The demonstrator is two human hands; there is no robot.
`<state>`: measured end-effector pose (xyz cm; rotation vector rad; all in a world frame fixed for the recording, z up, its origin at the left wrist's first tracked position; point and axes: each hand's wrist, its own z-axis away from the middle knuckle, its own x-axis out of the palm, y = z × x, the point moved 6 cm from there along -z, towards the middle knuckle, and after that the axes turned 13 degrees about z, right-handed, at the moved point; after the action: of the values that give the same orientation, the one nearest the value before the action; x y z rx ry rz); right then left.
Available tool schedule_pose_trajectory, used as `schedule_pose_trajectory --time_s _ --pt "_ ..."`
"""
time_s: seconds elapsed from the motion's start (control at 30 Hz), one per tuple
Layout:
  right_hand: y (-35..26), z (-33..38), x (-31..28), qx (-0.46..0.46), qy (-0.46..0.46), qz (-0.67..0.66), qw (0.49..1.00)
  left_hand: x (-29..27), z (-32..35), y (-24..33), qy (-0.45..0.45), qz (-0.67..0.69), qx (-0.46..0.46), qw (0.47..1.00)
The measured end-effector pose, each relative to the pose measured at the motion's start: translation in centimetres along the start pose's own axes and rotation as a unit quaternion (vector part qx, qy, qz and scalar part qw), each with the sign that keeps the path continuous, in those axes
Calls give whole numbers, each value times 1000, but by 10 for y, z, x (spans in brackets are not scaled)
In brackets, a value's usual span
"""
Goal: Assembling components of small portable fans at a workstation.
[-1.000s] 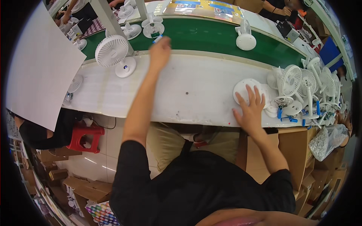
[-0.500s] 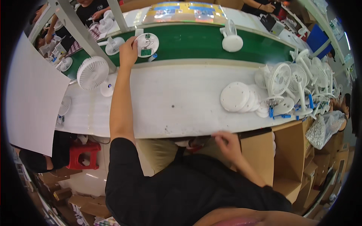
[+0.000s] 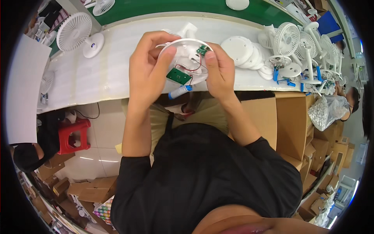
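Note:
A white round fan base [image 3: 189, 43] is held up between both hands over the near edge of the bench, its hollow side facing me. My left hand [image 3: 150, 68] grips its left rim, thumb in front and fingers behind. My right hand [image 3: 221, 72] closes on the right rim, the thumb beside a small green circuit board [image 3: 202, 50]. A larger green circuit board [image 3: 179, 76] hangs at the lower rim on thin red and dark wires. Below it dangles a blue-and-white cylindrical battery [image 3: 180, 92]. Behind the base, a white fan part [image 3: 188, 29] sticks up, partly hidden.
On the white bench [image 3: 113, 58], round white covers [image 3: 236, 50] overlap at right beside piled white fans [image 3: 288, 39]. A fan [image 3: 74, 33] stands at left by the green conveyor belt [image 3: 156, 7]. Cardboard boxes [image 3: 290, 124] sit at lower right, a red stool [image 3: 74, 134] at lower left.
My left hand has brought the fan base from the green belt toward me. My right hand has risen from below the bench edge and taken hold of it. The view has shifted too.

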<state>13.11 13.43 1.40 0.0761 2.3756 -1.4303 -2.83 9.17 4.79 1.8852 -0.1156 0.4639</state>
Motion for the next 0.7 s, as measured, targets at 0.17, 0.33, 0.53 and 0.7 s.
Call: schedule_pose_trajectory --time_s 0.17,0.33,0.53,0.7 --pt "-24 21 -10 -23 69 -43 996 16 32 9 -74 -181 138 971" --pt "-39 21 -21 -55 126 36 990 32 41 3 -61 -189 157 967" --pt "-31 19 -27 11 114 31 993 46 46 5 -114 -218 205 947" --pt "-32 18 -26 -24 115 41 992 39 47 -8 -80 -193 176 962"
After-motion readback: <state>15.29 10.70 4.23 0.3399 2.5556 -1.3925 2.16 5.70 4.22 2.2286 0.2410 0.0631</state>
